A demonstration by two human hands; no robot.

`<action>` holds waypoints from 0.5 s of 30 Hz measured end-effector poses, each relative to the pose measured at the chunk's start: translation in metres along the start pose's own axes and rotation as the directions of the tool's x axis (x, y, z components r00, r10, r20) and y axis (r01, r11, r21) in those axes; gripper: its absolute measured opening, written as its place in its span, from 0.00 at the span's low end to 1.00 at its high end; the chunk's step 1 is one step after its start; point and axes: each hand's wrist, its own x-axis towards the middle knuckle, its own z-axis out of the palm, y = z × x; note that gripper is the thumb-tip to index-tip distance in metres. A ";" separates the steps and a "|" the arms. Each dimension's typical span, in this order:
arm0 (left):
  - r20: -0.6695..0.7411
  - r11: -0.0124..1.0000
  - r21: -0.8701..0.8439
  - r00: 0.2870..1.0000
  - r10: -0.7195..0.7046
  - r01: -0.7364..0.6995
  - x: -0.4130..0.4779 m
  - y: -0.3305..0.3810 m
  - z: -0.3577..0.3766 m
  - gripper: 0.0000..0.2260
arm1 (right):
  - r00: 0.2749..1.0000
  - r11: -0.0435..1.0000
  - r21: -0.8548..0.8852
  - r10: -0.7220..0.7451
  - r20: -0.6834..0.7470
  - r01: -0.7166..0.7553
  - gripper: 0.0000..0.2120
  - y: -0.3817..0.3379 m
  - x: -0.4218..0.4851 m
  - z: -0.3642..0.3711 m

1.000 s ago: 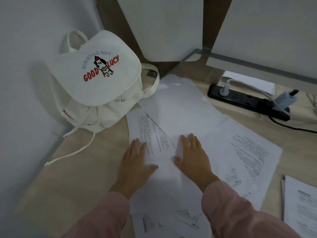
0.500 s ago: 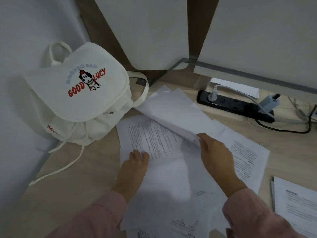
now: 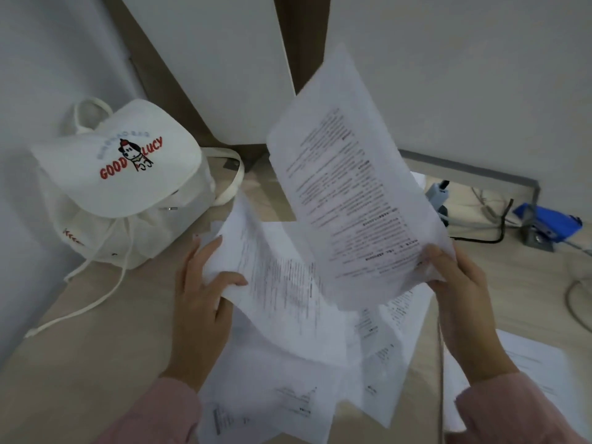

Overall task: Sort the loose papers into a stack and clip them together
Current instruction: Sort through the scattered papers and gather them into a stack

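Paper, raised sheet: printed, held off the tabletop, likely to start the stack.
Right hand: pinches its lower corner.
Left hand: grips a second sheet by its edge.
Loose papers: overlapping underneath, unsorted.
Backpack: beside them, untouched.

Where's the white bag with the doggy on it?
In the head view the white bag sits far left on the desk, against the wall, near the left hand.
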 end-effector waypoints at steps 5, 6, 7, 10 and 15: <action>0.033 0.909 -0.248 0.940 -0.339 0.336 -0.029 0.021 -0.013 0.20 | 0.965 0.963 0.098 0.257 -0.042 -0.252 0.13 0.019 -0.010 -0.031; 0.055 0.873 -0.255 0.908 -0.416 0.416 -0.036 0.019 -0.012 0.21 | 0.953 0.954 0.063 0.297 -0.066 -0.293 0.13 0.028 -0.014 -0.036; 0.084 0.826 -0.275 0.868 -0.489 0.492 -0.044 0.015 -0.012 0.20 | 0.940 0.943 0.028 0.331 -0.086 -0.330 0.12 0.036 -0.018 -0.039; 0.148 0.599 -0.411 0.698 -0.701 0.688 -0.067 0.008 -0.011 0.15 | 0.895 0.903 -0.030 0.420 -0.148 -0.429 0.09 0.063 -0.030 -0.050; 0.191 0.366 -0.462 0.494 -0.848 0.808 -0.104 0.000 -0.018 0.15 | 0.820 0.837 -0.043 0.524 -0.229 -0.546 0.13 0.096 -0.048 -0.070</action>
